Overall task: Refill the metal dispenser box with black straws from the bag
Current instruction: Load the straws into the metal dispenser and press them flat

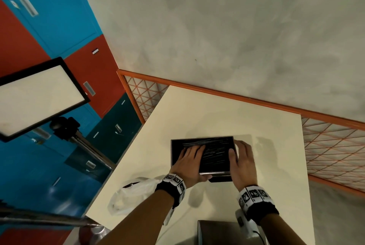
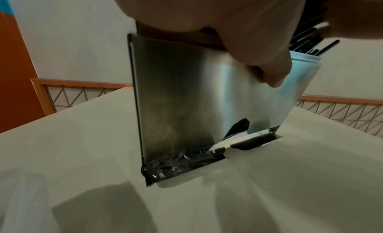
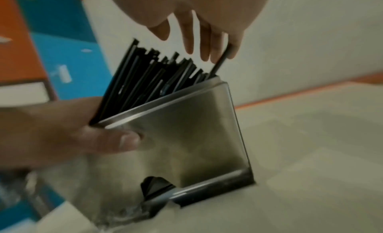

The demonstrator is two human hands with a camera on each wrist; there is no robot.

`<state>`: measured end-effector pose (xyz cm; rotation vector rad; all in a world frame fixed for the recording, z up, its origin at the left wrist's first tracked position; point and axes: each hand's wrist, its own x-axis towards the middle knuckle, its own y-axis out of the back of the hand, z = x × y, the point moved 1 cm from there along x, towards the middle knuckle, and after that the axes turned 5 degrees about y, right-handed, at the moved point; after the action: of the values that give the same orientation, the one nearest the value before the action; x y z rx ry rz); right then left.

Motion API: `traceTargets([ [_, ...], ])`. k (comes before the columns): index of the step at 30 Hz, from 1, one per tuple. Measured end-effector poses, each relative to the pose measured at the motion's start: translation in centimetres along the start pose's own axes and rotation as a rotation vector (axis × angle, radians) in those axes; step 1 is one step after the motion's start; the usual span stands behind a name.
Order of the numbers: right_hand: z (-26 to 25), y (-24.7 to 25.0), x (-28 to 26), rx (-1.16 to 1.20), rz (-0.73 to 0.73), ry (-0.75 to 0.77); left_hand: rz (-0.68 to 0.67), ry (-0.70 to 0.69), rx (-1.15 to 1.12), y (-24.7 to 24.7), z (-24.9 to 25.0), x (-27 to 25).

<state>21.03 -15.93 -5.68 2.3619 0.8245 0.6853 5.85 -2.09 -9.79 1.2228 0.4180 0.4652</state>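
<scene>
The metal dispenser box [image 1: 201, 138] [image 2: 176, 97] [image 3: 186, 130] stands on the cream table [image 1: 217, 110], packed with black straws [image 1: 216, 153] [image 2: 308, 40] [image 3: 145, 76] whose ends stick up past the rim. My left hand [image 1: 189, 162] [image 3: 51, 130] lies with straight fingers on the straws, its thumb [image 2: 273, 76] hooked down over the front wall. My right hand [image 1: 245, 160] [image 3: 199, 31] is at the box's right end, with straight fingers touching the straw ends and the thumb over the rim. The white plastic bag [image 1: 134, 195] lies crumpled by my left forearm.
A grey metal piece [image 1: 217, 233] sits at the table's near edge between my arms. An orange mesh fence [image 1: 331, 146] runs behind and right of the table. A light panel on a tripod [image 1: 39, 96] stands left, before blue and red lockers.
</scene>
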Motion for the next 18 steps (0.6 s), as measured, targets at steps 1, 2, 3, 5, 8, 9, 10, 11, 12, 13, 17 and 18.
traceTargets([
  [1,0.1,0.1,-0.2,0.061,0.005,-0.066,-0.001,0.002,-0.006,-0.1,0.0,0.0],
  [2,-0.1,0.1,-0.4,0.108,-0.011,-0.088,0.001,0.002,-0.009,-0.3,0.0,-0.1],
  [3,-0.5,-0.2,-0.6,0.135,-0.037,-0.062,0.006,-0.002,-0.008,-0.4,0.0,-0.2],
  [5,-1.3,-1.3,-1.3,0.126,-0.128,0.02,0.025,-0.011,-0.008,-0.4,0.0,-0.3],
  [8,-1.3,-2.7,-1.8,0.07,-0.196,0.004,0.047,-0.018,-0.022,-0.4,0.0,-0.5],
  [9,-1.2,-2.9,-1.5,0.06,-0.189,-0.023,0.055,-0.019,-0.02,-0.4,0.0,-0.5],
  [10,-1.0,-2.9,-1.3,0.048,-0.189,-0.035,0.061,-0.021,-0.015,-0.4,0.1,-0.6],
  [11,-1.1,-2.7,-1.0,0.027,-0.199,-0.03,0.062,-0.024,-0.008,-0.4,0.1,-0.7],
  [12,-1.0,-2.6,-0.6,-0.004,-0.209,-0.017,0.06,-0.027,0.002,-0.4,0.1,-0.8],
  [13,-1.1,-2.4,-0.2,-0.039,-0.207,-0.004,0.05,-0.027,0.013,-0.4,0.2,-0.8],
  [17,-1.9,-1.8,1.3,-0.139,-0.207,-0.049,-0.002,-0.012,0.023,-0.2,0.3,-0.6],
  [18,-2.2,-1.8,1.6,-0.159,-0.24,-0.076,-0.016,-0.006,0.015,-0.2,0.3,-0.7],
])
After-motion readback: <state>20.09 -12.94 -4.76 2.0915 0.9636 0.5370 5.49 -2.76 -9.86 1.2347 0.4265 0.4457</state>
